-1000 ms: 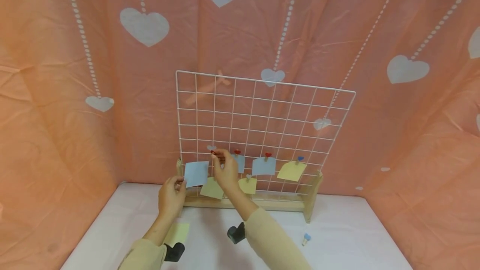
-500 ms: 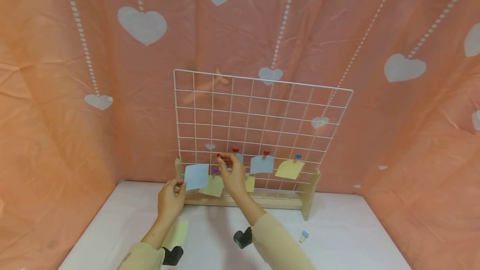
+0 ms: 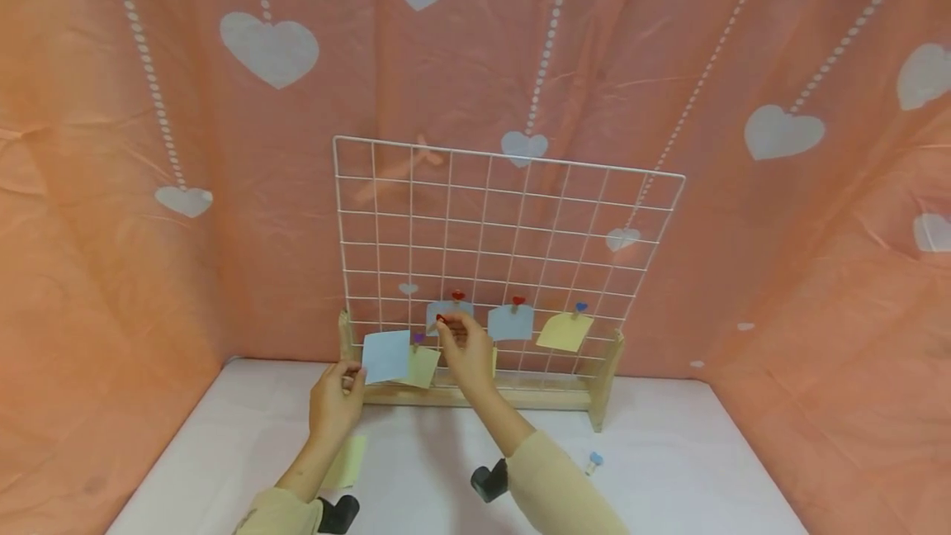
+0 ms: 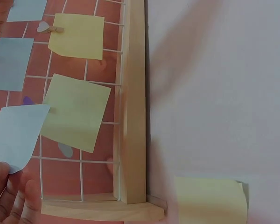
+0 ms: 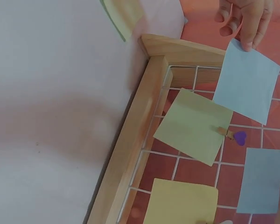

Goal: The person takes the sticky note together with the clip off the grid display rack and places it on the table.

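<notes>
My left hand (image 3: 333, 403) pinches a light blue sticky note (image 3: 386, 357) by its lower left corner, in front of the wire grid's lower left. In the head view the note overlaps a yellow-green note (image 3: 422, 367), which hangs from a purple heart clothespin (image 5: 240, 137). Between the thumb and fingers of my right hand (image 3: 470, 357) is a small clothespin with a red heart (image 3: 442, 319). That hand is in front of a hanging blue note (image 3: 440, 312) and hides most of a yellow note (image 4: 79, 35) held by a white heart clothespin (image 4: 44, 27).
The white wire grid (image 3: 487, 217) stands in a wooden base (image 3: 535, 397) on the white table. Further right hang a blue note (image 3: 510, 324) and a yellow one (image 3: 566, 332). Yellow sticky notes (image 3: 345, 462) lie near my left forearm, a blue heart clothespin (image 3: 595, 461) at right.
My right hand has moved right and down with the red heart clothespin, away from the grid's left part. The blue note in my left hand has come slightly lower and to the right.
</notes>
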Motion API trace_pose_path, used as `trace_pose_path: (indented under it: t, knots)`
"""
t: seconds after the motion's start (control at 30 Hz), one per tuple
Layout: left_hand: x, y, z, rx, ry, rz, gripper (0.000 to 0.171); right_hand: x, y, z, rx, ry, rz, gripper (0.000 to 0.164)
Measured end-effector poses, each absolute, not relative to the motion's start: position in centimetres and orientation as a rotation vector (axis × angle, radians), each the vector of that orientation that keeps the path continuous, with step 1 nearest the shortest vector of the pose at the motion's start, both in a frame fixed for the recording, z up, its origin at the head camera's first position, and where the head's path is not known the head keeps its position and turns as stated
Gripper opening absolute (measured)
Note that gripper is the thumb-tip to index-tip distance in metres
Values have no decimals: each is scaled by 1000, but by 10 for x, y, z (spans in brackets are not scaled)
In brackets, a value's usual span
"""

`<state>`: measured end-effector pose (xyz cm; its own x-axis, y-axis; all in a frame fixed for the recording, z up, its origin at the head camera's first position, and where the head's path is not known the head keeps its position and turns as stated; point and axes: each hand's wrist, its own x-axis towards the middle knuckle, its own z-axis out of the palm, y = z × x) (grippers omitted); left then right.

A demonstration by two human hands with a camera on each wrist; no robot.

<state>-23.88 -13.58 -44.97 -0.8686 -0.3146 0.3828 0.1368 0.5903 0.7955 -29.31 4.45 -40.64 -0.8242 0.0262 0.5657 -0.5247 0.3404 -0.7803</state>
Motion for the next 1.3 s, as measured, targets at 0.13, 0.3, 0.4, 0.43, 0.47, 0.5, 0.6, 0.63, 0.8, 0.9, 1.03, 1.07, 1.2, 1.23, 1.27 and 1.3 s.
trace_pose_path:
  t: [0.13, 0.3, 0.4, 0.43, 0.47, 0.5, 0.6, 0.63, 0.8, 0.9, 1.03, 1.07, 1.2, 1.23, 1.27, 1.3]
  knots:
    - [-239, -134, -452, 134, -2331, -1230, 12, -291, 49, -409, 413, -2134, 1484, 17]
    - [-238, -133, -455, 125, -2335, -1248, 13, -290, 55, -413, 422, -2139, 1507, 15]
    - [-237, -132, -456, 117, -2333, -1247, 13, -290, 59, -415, 415, -2138, 1516, 14]
    - [-237, -132, -456, 115, -2333, -1246, 13, -290, 60, -417, 410, -2139, 1516, 14]
    - [-236, -132, -456, 112, -2334, -1245, 13, -290, 62, -418, 405, -2141, 1513, 13]
    - [-236, -132, -457, 114, -2334, -1247, 13, -290, 63, -419, 401, -2142, 1515, 13]
    - [-235, -131, -458, 126, -2344, -1251, 13, -289, 68, -423, 389, -2156, 1509, 13]
    - [-234, -131, -459, 130, -2347, -1249, 13, -289, 70, -425, 386, -2161, 1508, 13]
    - [-233, -132, -463, 134, -2346, -1245, 13, -287, 80, -434, 372, -2185, 1505, 13]
    - [-232, -132, -466, 128, -2336, -1247, 13, -287, 87, -439, 364, -2194, 1503, 14]
    - [-232, -131, -469, 124, -2338, -1259, 13, -286, 96, -445, 357, -2202, 1500, 15]
    - [-232, -131, -470, 125, -2340, -1264, 13, -285, 98, -446, 356, -2203, 1498, 15]
    - [-232, -129, -472, 127, -2353, -1270, 12, -284, 104, -450, 326, -2227, 1511, 15]
    - [-232, -129, -473, 126, -2354, -1268, 12, -284, 106, -451, 314, -2233, 1509, 14]
    - [-232, -129, -474, 125, -2355, -1266, 11, -283, 108, -452, 304, -2236, 1515, 14]
    - [-232, -128, -474, 123, -2356, -1264, 11, -283, 110, -453, 292, -2243, 1519, 14]
